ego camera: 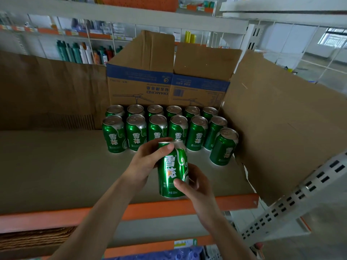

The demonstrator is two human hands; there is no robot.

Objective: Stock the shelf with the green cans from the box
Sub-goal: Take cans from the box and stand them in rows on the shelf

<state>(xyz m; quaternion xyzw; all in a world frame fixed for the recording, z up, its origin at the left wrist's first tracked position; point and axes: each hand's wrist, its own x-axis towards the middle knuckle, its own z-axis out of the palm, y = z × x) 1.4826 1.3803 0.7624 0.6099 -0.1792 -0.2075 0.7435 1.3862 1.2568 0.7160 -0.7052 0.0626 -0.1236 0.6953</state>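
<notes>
While L grip (148,161) pinches green can (172,166) near its top, R grip (197,182) curls round its base.

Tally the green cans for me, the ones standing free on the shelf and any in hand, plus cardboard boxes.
Green cans standing free on the shelf: 13
Green can held by left hand and right hand: 1
Cardboard box: 1
Total: 15

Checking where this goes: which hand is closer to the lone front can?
Right. The right hand grips the held can low, just left of the lone can; the left hand grips its top, farther left.
</notes>
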